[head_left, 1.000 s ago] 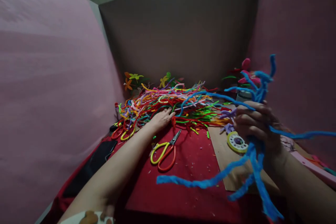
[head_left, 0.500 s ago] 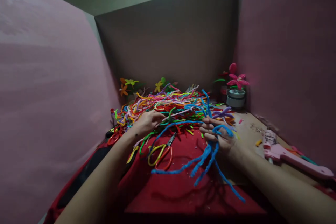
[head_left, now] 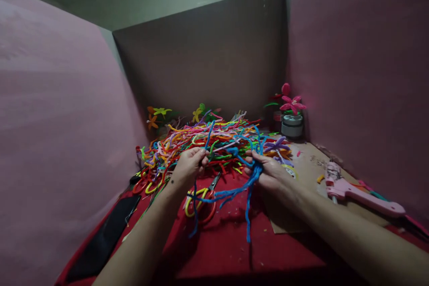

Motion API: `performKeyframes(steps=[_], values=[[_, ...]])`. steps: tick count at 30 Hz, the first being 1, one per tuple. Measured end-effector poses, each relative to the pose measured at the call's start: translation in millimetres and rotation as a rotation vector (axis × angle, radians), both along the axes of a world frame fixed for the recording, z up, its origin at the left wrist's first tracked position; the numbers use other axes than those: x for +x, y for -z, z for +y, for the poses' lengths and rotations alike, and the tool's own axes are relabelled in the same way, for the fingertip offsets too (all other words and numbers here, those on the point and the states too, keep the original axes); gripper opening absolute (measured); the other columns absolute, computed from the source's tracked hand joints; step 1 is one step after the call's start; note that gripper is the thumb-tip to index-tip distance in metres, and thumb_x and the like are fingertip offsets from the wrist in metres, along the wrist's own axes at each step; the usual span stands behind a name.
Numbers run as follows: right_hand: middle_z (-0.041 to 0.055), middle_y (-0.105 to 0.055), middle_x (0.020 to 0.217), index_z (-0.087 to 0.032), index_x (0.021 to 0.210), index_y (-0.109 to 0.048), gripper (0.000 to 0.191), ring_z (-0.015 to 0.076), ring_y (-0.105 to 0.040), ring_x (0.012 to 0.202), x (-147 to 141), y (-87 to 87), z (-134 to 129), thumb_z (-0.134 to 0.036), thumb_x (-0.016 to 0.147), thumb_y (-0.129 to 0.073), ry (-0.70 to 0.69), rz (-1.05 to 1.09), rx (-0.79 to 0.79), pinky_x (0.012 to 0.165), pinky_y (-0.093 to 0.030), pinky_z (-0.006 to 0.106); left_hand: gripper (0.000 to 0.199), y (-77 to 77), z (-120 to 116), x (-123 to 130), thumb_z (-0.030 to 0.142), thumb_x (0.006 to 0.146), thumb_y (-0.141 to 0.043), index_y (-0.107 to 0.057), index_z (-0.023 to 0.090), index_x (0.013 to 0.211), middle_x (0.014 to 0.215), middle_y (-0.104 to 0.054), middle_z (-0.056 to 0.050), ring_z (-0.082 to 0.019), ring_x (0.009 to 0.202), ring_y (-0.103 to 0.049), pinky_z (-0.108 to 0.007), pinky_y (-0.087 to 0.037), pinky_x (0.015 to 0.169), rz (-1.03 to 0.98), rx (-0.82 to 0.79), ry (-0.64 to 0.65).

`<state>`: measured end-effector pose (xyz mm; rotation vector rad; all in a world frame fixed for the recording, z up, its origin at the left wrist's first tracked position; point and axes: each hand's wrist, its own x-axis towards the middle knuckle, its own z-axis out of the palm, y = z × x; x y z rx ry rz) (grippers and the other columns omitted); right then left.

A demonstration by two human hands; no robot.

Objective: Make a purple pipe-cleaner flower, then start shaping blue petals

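Snugly — fingers (head_left: pixel 195 155) round blue strands (head_left: pixel 256 172)

No text, label, brand, number or sign can be read anywhere here — not on the pink glue gun (head_left: pixel 363 198) at the right, nor on the partly hidden roll of tape (head_left: pixel 290 171). The grey container (head_left: pixel 292 128) at the back and the flat black object (head_left: pixel 103 237) at the left show no legible lettering either — any print is too small or dim to tell.

Fuzzy matt blue stems (head_left: pixel 248 214), smooth plastic glue gun (head_left: pixel 365 197), red cloth (head_left: pixel 214 257)
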<state>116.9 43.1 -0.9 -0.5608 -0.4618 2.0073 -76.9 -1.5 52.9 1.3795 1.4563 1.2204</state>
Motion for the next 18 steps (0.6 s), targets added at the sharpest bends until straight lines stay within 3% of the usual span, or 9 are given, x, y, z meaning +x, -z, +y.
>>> performKeyframes(steps=[4, 10, 15, 18], values=[[0.0059, -0.065, 0.063, -0.012, 0.071, -0.059, 0.009, 0.0157, -0.061, 0.061, -18, 2.2, -10, -0.009, 0.077, -0.053, -0.017, 0.012, 0.074, 0.061, -0.050, 0.032, 0.010, 8.1, -1, 28, 0.025, 0.071, -0.046, -0.049, 0.016, 0.068, 0.050, -0.051, 0.004, -0.007, 0.038, -0.043, -0.019, -0.029, 0.039, 0.063, 0.002, 0.029], [-0.0003, -0.063, 0.059, -0.014, 0.066, -0.061, 0.005, 0.0132, -0.059, 0.060, -33, -0.6, -18, -0.011, 0.067, -0.064, 0.109, 0.028, 0.189, 0.066, -0.048, 0.027, 0.009, 27.1, 6, 56, 0.020, 0.067, -0.052, -0.057, 0.013, 0.068, 0.065, -0.060, -0.001, -0.012, 0.062, -0.055, -0.021, -0.041, 0.055, 0.046, 0.041, 0.113], [0.0002, -0.064, 0.062, -0.013, 0.069, -0.061, 0.003, 0.0104, -0.057, 0.055, -32, -4.1, -16, -0.012, 0.071, -0.061, 0.156, 0.031, 0.223, 0.060, -0.049, 0.023, 0.024, 24.2, 4, 52, 0.033, 0.068, -0.058, -0.056, 0.013, 0.080, 0.058, -0.056, 0.001, -0.008, 0.043, -0.047, -0.018, -0.031, 0.039, -0.163, -0.001, 0.108], [0.0008, -0.064, 0.061, -0.014, 0.070, -0.059, 0.011, 0.0113, -0.059, 0.055, -33, -7.1, -15, -0.008, 0.077, -0.053, 0.143, 0.049, 0.163, 0.060, -0.051, 0.025, 0.029, 23.9, 1, 51, 0.037, 0.067, -0.061, -0.054, 0.013, 0.082, 0.057, -0.052, 0.003, -0.003, 0.035, -0.035, -0.016, -0.023, 0.035, -0.224, -0.015, 0.182]])
